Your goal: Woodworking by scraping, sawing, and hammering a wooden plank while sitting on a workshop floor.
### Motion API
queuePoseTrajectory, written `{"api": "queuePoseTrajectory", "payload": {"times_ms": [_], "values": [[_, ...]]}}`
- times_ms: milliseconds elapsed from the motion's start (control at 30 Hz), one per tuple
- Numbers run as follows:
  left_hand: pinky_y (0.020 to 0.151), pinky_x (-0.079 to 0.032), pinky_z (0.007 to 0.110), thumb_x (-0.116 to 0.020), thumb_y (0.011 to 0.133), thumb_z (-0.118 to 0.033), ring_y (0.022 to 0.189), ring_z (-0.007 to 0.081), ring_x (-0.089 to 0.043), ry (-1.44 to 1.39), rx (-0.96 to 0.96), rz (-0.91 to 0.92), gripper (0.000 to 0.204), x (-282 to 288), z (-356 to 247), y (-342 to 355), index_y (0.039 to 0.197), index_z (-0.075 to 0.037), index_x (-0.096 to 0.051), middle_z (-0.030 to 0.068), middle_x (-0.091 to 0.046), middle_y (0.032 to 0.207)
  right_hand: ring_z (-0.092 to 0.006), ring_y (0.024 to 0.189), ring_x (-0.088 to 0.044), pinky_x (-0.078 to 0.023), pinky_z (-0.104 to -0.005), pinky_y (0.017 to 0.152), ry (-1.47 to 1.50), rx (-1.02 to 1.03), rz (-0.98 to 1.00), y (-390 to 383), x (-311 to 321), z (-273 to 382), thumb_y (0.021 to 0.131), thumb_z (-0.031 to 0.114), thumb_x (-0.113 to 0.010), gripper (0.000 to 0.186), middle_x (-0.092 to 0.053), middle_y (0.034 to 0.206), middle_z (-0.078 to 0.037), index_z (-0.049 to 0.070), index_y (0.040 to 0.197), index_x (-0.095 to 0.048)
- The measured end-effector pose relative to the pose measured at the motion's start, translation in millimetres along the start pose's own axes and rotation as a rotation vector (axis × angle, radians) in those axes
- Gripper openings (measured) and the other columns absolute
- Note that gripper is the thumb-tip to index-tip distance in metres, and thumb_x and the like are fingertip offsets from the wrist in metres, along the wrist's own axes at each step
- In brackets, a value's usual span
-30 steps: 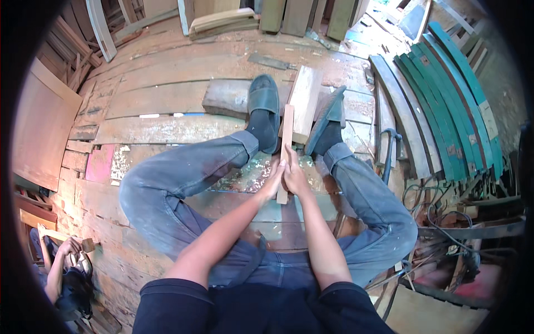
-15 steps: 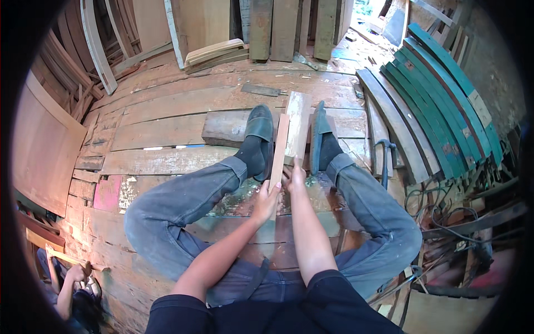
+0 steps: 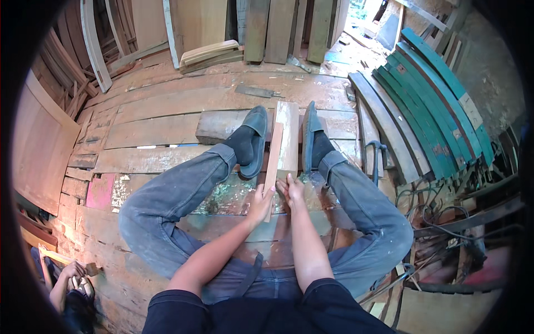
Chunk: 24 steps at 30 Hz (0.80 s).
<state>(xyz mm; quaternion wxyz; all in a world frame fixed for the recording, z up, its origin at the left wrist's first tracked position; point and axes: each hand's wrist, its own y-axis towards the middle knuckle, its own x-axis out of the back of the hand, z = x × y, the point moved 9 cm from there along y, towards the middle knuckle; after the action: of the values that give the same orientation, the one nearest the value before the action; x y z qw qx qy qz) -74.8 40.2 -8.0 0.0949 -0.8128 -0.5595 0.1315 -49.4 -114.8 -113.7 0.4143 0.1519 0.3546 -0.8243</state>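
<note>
My left hand (image 3: pixel 260 205) is closed around the lower part of a narrow, reddish wooden strip (image 3: pixel 272 161), which points away from me between my feet. Right beside the strip lies a wider, pale wooden board (image 3: pixel 287 136) with a worn, whitish face. My right hand (image 3: pixel 293 192) has its fingers curled at the near end of this board, thumb and fingertips against it. The strip runs along the board's left edge, overlapping it or touching it; which one I cannot tell. The far end of the board is between my two shoes.
Under my left shoe's heel side lies a thick wooden beam (image 3: pixel 214 127). A hammer (image 3: pixel 376 158) rests right of my right leg, near stacked green curved planks (image 3: pixel 428 106) and tangled cables (image 3: pixel 439 209). A chisel-like tool (image 3: pixel 256 91) lies ahead. Another person's hand (image 3: pixel 73 271) works at lower left.
The board and the strip have both come a little nearer to me, with my hands. My right hand has moved down and left. The whole view has shifted slightly.
</note>
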Motion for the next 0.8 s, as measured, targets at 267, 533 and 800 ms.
{"api": "queuePoseTrajectory", "payload": {"times_ms": [267, 533, 800], "values": [[0.040, -0.045, 0.025, -0.051, 0.097, -0.037, 0.047, 0.0102, -0.052, -0.035, -0.024, 0.084, 0.028, -21.2, -6.6, -8.8, 0.103, -0.010, -0.047, 0.0013, -0.052, 0.069, -0.0139, 0.043, -0.050, -0.033, -0.0260, 0.032, -0.203, -0.077, -0.044, -41.4, -13.3, -10.0, 0.095, 0.026, -0.048, 0.023, -0.060, 0.070, -0.005, 0.004, 0.098, -0.056], [0.039, -0.044, 0.024, -0.049, 0.098, -0.037, 0.047, 0.0095, -0.052, 0.007, -0.120, 0.080, 0.031, -9.8, 4.0, -0.2, 0.104, -0.007, -0.046, 0.0023, -0.053, 0.069, -0.0053, 0.034, -0.037, -0.022, -0.0211, 0.026, -0.111, -0.234, 0.077, -64.0, 8.0, -72.3, 0.093, 0.025, -0.051, 0.019, -0.047, 0.057, 0.004, 0.009, 0.101, -0.055], [0.040, -0.041, 0.027, -0.045, 0.099, -0.036, 0.044, 0.0137, -0.048, -0.306, 0.113, 0.118, 0.026, -6.4, 13.4, 5.0, 0.102, -0.010, -0.040, 0.0032, -0.050, 0.067, -0.0086, 0.058, -0.044, -0.037, -0.0282, 0.053, -0.688, 0.813, -0.303, -75.0, -30.8, 69.1, 0.086, 0.007, -0.055, 0.009, -0.049, 0.064, 0.001, 0.000, 0.085, -0.059]]}}
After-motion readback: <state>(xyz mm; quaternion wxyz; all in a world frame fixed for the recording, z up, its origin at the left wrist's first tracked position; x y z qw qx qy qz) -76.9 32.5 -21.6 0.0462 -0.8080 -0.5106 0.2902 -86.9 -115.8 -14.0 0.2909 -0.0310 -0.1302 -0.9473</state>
